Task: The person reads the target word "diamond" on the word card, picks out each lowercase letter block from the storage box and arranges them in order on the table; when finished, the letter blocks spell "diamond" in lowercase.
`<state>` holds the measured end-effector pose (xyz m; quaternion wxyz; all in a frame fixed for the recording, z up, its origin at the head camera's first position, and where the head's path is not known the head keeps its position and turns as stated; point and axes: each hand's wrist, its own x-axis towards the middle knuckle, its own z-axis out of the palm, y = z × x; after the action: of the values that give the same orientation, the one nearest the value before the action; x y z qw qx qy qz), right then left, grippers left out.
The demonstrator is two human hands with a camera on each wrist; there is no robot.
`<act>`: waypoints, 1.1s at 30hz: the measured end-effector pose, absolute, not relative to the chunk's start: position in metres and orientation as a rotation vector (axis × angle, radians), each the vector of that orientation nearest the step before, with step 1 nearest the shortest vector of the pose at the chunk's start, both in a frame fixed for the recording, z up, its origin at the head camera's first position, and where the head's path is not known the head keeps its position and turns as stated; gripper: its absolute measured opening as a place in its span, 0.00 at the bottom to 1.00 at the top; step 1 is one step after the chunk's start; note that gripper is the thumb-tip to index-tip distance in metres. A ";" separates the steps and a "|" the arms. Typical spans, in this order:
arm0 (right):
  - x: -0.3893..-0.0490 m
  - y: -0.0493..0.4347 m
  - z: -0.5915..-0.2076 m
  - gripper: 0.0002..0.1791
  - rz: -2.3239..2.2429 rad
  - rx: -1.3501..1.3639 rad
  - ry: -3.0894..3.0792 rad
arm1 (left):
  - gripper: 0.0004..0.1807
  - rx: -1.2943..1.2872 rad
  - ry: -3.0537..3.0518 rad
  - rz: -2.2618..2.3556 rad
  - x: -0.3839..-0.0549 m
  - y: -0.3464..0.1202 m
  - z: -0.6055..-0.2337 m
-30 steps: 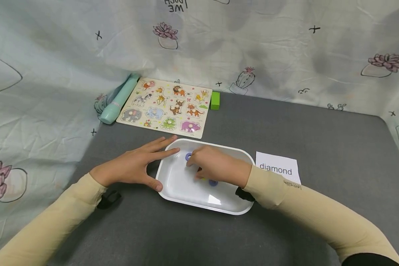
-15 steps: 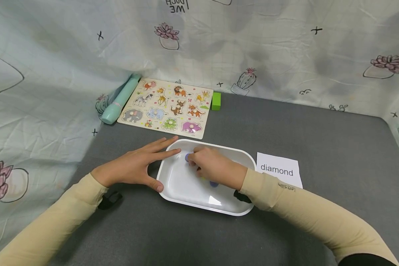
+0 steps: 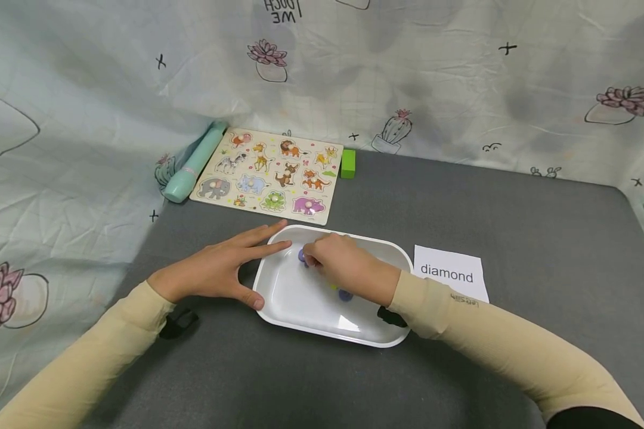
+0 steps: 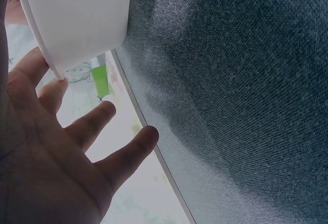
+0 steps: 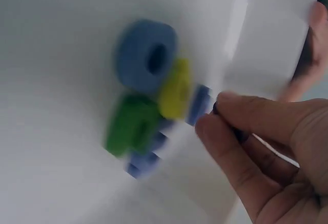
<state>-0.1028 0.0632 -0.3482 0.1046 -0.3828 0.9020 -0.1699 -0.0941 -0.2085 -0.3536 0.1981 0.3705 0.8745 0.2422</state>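
Observation:
A white tray point(image 3: 327, 338) sits on the grey table. My left hand point(image 3: 209, 268) has its fingers spread straight, touching the tray's left rim with thumb and fingertips; its palm point(image 4: 46, 167) shows in the left wrist view. Inside the tray, my right hand point(image 3: 349, 262) pinches a small dark blue piece point(image 5: 240, 134), mostly hidden, between thumb and fingers. Around it lie a blue ring-shaped piece point(image 5: 146, 57), a yellow piece point(image 5: 176, 92), a green piece point(image 5: 133, 124) and a blue pronged piece point(image 5: 143, 162), blurred. A purple piece point(image 3: 302, 255) shows beside the right fingertips.
Behind the tray lies an animal peg puzzle board point(image 3: 271, 173), with a teal cylindrical object point(image 3: 193, 164) on its left and a green block point(image 3: 348, 164) on its right. A paper reading "diamond" point(image 3: 451, 271) lies right of the tray. Patterned cloth point(image 3: 451, 77) hangs behind.
My right thumb and fingers have drawn together into a pinch and shifted slightly, uncovering a bit more of the yellow piece. The left hand stays at the rim.

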 end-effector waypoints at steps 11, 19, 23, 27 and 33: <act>-0.094 0.102 -0.281 0.12 -0.631 -1.097 2.690 | 0.60 0.986 2.457 0.633 -0.095 -0.205 -0.354; -0.078 0.151 -0.250 0.18 -0.744 -1.286 2.881 | 0.60 0.988 2.463 0.632 -0.095 -0.205 -0.353; -0.069 0.172 -0.237 0.26 -0.741 -1.300 2.961 | 0.60 1.000 2.462 0.635 -0.095 -0.206 -0.353; -0.058 0.190 -0.228 0.32 -0.706 -1.320 3.027 | 0.60 1.007 2.460 0.644 -0.095 -0.206 -0.354; -0.043 0.212 -0.227 0.38 -0.648 -1.266 3.103 | 0.60 1.019 2.448 0.657 -0.095 -0.207 -0.355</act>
<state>-0.0426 0.2119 -0.2270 -0.1354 -0.3675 0.9007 -0.1882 -0.0952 -0.2075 -0.3551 0.2037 0.3652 0.8773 0.2355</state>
